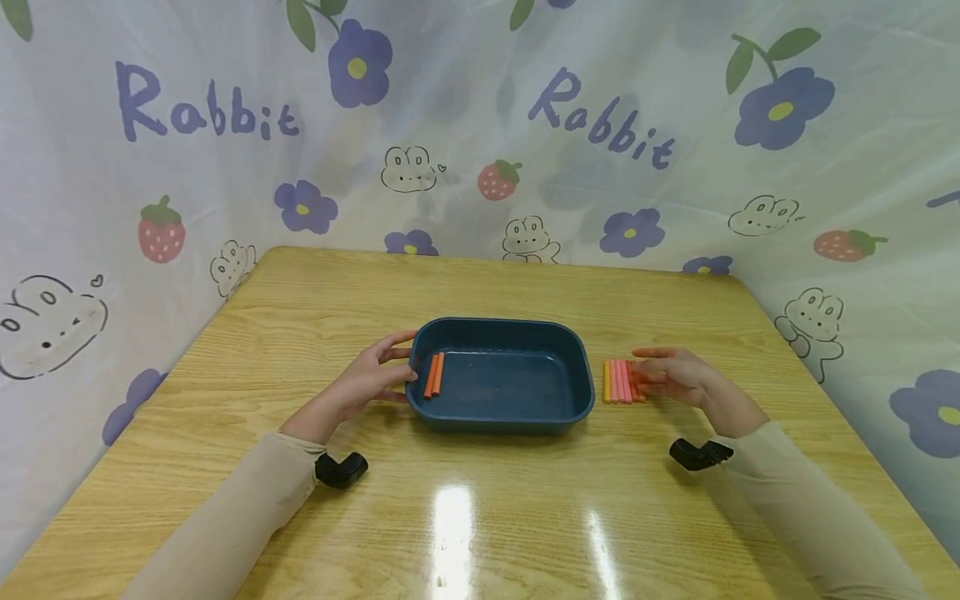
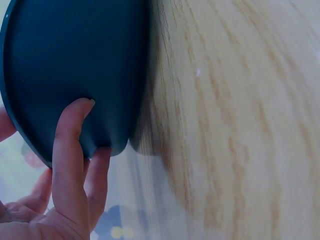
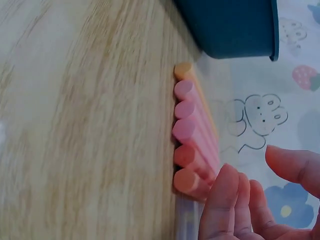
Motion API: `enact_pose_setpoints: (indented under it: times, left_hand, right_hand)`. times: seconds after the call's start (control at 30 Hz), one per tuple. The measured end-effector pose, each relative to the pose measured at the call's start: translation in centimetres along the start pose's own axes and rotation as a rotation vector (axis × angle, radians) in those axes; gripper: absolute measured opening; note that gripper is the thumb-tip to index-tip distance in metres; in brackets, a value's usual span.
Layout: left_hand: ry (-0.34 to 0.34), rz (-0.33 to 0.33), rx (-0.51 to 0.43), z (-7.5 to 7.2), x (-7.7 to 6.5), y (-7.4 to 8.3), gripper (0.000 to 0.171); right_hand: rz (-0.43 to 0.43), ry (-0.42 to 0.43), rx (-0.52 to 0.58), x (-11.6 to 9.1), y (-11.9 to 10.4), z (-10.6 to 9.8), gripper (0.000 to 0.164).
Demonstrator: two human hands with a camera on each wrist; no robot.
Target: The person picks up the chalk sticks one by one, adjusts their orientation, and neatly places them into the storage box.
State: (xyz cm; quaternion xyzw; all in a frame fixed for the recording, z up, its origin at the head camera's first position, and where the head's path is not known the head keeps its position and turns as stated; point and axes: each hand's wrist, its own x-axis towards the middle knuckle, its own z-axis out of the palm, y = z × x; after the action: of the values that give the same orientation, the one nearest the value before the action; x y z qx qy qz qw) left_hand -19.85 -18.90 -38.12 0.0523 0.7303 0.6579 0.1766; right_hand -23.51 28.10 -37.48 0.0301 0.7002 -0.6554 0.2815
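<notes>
A dark blue rectangular tub (image 1: 495, 421) stands mid-table, with two orange-red chalk sticks (image 1: 437, 375) lying side by side near its left end. My left hand (image 1: 365, 382) is at that end, fingers spread and lightly bent. In the left wrist view, fingertips of the left hand (image 2: 70, 195) rest against the tub's outer wall (image 2: 100, 60). Right of the tub lies a row of chalk sticks (image 1: 621, 382), running from yellow-orange through pink to red and orange. My right hand (image 1: 678, 377) is beside the row's right end, its fingertips at the outermost orange stick (image 3: 187, 181), its thumb apart.
The wooden table (image 1: 510, 517) reaches back to a white curtain (image 1: 465, 108) printed with rabbits, flowers and strawberries. Black angled pieces (image 1: 341, 471) are fixed at both wrists, close over the tabletop.
</notes>
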Motion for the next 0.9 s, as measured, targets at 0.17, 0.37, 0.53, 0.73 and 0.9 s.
enact_pose_setpoints:
  times: [0.17,0.37,0.53,0.73,0.9]
  left_hand:
    - [0.003,-0.003,0.005,0.0,0.0,0.1,0.068]
    - [0.004,-0.008,0.004,0.0,0.0,0.0,0.069]
    - [0.003,-0.006,0.004,0.0,-0.1,0.0,0.069]
    - [-0.003,-0.002,-0.005,0.0,-0.1,0.0,0.070]
    - [-0.002,-0.004,-0.007,0.0,0.0,0.0,0.069]
  right_hand:
    - [0.003,0.027,-0.022,-0.1,0.3,-0.3,0.066]
    - [0.013,0.047,-0.079,-0.1,0.5,-0.6,0.065]
    - [0.008,0.044,-0.137,0.2,0.7,-0.9,0.063]
    - [-0.011,0.057,-0.207,0.5,1.0,-0.8,0.064]
    - [-0.013,0.075,-0.241,0.8,1.1,-0.6,0.068]
